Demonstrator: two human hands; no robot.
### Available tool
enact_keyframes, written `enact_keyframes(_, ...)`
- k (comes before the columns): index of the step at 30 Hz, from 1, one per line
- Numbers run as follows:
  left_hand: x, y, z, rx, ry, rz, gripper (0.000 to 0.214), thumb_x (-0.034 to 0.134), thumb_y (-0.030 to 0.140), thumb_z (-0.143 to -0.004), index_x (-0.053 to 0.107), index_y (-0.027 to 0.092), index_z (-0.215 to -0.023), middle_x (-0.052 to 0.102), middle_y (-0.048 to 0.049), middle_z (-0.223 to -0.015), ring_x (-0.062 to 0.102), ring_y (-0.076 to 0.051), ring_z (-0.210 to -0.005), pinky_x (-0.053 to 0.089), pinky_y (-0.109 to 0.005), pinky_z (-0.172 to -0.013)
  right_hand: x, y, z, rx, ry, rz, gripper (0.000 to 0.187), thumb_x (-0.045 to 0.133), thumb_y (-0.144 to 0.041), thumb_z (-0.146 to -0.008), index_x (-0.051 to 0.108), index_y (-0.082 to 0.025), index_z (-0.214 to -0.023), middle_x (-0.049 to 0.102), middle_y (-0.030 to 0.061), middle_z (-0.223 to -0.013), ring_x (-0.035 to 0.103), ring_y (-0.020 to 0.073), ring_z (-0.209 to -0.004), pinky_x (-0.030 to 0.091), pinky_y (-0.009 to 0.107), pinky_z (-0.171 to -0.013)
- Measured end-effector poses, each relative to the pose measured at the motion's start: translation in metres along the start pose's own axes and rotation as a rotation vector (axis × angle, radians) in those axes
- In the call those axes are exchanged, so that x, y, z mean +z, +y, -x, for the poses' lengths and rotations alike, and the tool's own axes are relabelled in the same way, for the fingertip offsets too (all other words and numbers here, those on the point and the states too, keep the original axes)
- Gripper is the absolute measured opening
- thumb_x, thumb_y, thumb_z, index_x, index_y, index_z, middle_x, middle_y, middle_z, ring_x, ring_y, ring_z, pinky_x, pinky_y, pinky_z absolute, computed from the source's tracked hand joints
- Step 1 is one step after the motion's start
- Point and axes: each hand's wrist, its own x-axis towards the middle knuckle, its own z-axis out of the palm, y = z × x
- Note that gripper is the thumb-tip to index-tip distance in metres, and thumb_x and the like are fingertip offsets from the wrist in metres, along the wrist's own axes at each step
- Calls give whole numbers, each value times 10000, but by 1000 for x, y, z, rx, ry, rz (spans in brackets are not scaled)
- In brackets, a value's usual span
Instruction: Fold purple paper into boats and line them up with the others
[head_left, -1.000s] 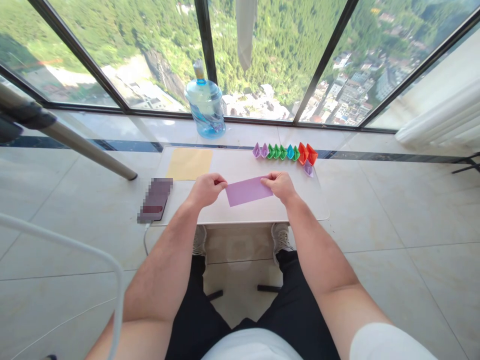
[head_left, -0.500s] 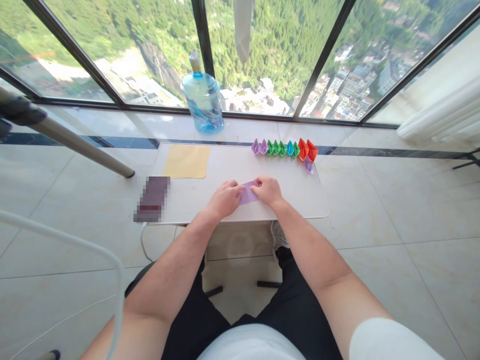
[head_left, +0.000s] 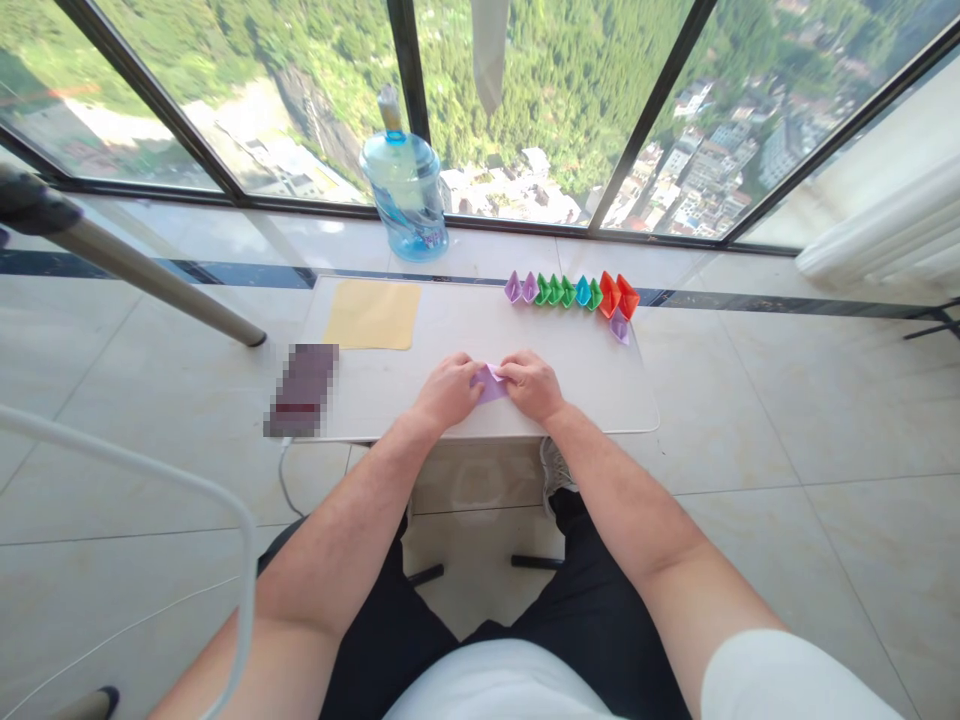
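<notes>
A small purple paper (head_left: 490, 382) lies on the low white table (head_left: 600, 395), folded and mostly covered by my hands. My left hand (head_left: 448, 391) pinches its left side with fingers closed. My right hand (head_left: 531, 384) presses and grips its right side, fingers curled. Both hands meet over the paper near the table's front edge.
A row of folded paper boats (head_left: 570, 293) in purple, green, blue and red stands at the table's back right, one more purple boat (head_left: 619, 326) beside it. Yellow sheets (head_left: 373, 314) lie back left, a blurred dark object (head_left: 301, 389) at the left edge. A water jug (head_left: 406, 194) stands by the window.
The purple strip was stretched wide between my hands; both hands have come together and folded it into a much smaller piece.
</notes>
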Motion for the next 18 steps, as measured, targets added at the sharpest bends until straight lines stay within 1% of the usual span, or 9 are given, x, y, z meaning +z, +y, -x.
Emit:
enact_keyframes(4,1,1,0,-2,17,-5,312,590,221,-882,734,163,-1153,687,-113,-1085,644,-262,-1078,500,-371,-1037,-1,1,3,-103,-2,13,243,584,-159,-949,807,-254,-971,768,41,-1060,613,213,-994,517,320,-900)
enact_keyframes(8,0,2,1,-3,36,-4,275,604,220,-881,742,165,-1112,693,-110,-1062,651,-258,-1057,512,-371,-1019,-3,1,4,-157,-19,32,240,594,-154,-944,803,-260,-1001,766,41,-1079,610,218,-1013,524,339,-932)
enact_keyframes(11,1,1,2,7,52,8,299,598,212,-884,746,170,-1140,698,-106,-1051,654,-255,-1046,512,-376,-1018,-4,2,4,-194,-25,35,253,592,-129,-931,802,-249,-1005,763,52,-1079,613,216,-1008,525,349,-951)
enact_keyframes(15,6,-4,2,57,69,31,369,562,198,-909,743,224,-1229,696,-89,-1054,650,-234,-1036,495,-379,-1041,-4,3,4,-219,-22,33,261,592,-105,-906,802,-229,-999,760,64,-1079,613,218,-1002,526,361,-968)
enact_keyframes(18,10,-7,2,85,81,30,351,560,215,-918,769,256,-1197,686,-86,-1031,647,-227,-1006,498,-382,-1032,-5,5,5,-237,-39,20,271,596,-101,-890,803,-230,-1008,757,65,-1087,612,220,-1003,524,371,-990)
